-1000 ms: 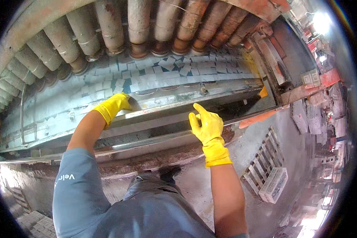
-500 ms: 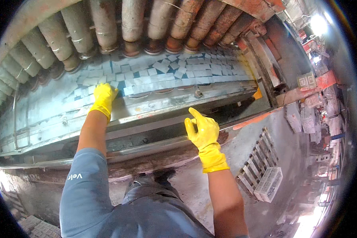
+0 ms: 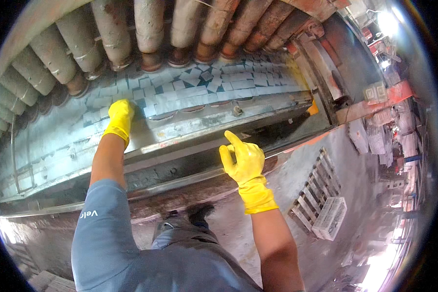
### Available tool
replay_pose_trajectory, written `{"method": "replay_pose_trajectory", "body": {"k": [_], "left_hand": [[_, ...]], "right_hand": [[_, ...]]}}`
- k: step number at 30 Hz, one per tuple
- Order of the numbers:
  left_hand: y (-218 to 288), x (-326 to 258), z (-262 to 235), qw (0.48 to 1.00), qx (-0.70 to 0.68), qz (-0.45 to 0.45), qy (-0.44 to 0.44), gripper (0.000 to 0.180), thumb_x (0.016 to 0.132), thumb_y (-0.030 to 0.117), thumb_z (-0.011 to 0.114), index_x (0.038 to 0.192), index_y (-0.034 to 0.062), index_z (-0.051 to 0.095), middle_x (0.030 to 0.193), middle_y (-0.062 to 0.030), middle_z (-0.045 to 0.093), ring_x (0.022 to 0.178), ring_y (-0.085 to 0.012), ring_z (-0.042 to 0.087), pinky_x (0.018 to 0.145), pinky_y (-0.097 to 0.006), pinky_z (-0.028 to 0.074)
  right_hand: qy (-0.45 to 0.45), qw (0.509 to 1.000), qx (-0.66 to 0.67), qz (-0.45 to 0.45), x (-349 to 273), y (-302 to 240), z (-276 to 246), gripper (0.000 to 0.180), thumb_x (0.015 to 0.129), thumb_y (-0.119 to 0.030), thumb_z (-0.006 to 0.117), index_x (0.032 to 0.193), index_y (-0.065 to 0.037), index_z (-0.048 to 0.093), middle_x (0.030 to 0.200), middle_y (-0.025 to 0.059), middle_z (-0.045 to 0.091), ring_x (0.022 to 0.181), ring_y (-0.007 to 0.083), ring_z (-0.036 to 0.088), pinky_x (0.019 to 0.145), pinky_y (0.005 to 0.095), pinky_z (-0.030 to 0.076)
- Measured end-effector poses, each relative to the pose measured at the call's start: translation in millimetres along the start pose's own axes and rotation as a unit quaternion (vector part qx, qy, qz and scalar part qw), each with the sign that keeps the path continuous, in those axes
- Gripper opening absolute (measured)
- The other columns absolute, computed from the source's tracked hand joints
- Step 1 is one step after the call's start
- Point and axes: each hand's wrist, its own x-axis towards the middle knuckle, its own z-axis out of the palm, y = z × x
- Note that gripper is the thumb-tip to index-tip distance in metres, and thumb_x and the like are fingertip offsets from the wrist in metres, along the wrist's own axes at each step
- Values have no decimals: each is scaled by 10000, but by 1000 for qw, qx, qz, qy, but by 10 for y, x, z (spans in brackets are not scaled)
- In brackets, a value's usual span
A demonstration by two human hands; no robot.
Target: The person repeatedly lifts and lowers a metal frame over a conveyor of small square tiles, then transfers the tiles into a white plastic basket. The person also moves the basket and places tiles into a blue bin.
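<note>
My left hand [image 3: 121,117], in a yellow rubber glove, reaches onto the wet machine bed [image 3: 48,151] at the left end of the laid pieces. Its fingers are curled in; whatever they may hold is hidden beneath the glove. Pale rectangular tiles [image 3: 177,96] lie in rows beside it, with darker bluish gaps between some of them. My right hand [image 3: 244,158], also gloved in yellow, hovers in front of the bed's metal edge. Its index finger points out and the thumb stands apart, with nothing held.
A row of thick upright cylinders [image 3: 149,29] hangs over the far side of the bed. A metal rail [image 3: 180,184] runs along the near side. On the floor to the right are a wooden pallet [image 3: 321,182] and a pale crate-like block [image 3: 329,219]. Stacked pale items [image 3: 367,136] stand further right.
My left hand's fingers have curled in, where the thumb stuck out to the side before. My right hand keeps its pose. The whole view has shifted slightly.
</note>
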Motion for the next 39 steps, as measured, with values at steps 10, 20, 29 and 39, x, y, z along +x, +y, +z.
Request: {"method": "replay_pose_trajectory", "body": {"k": [10, 20, 29, 39], "left_hand": [[47, -90, -61, 991, 66, 103, -44, 419, 924, 205, 687, 1338, 147, 714, 1368, -149, 703, 1262, -370, 667, 1045, -472, 545], [303, -7, -218, 992, 95, 80, -39, 303, 949, 291, 677, 1162, 105, 783, 1231, -183, 752, 1196, -362, 705, 997, -489, 565], [195, -202, -150, 926, 220, 306, 4, 259, 992, 256, 594, 1083, 119, 794, 1054, -162, 791, 1000, -374, 765, 828, -503, 614], [48, -152, 217, 929, 138, 343, -14, 360, 983, 161, 579, 1329, 82, 635, 1349, -196, 677, 1098, -418, 722, 899, -532, 589]], "right_hand": [[18, 1000, 0, -10, 27, 26, 2, 353, 926, -333, 767, 1201, -114, 742, 683, 14, 704, 606, 289, 681, 598, 430, 515], [18, 1000, -5, -8, 86, 7, -52, 342, 925, -324, 763, 1187, -106, 743, 677, 24, 705, 599, 300, 676, 590, 439, 512], [21, 1000, -7, -9, 88, 37, -42, 323, 932, -319, 753, 1172, -103, 743, 662, 29, 696, 595, 303, 677, 579, 450, 508], [31, 999, -2, -15, 139, 101, -13, 304, 919, -305, 755, 1153, -112, 758, 653, 35, 692, 568, 308, 652, 567, 454, 499]]}}
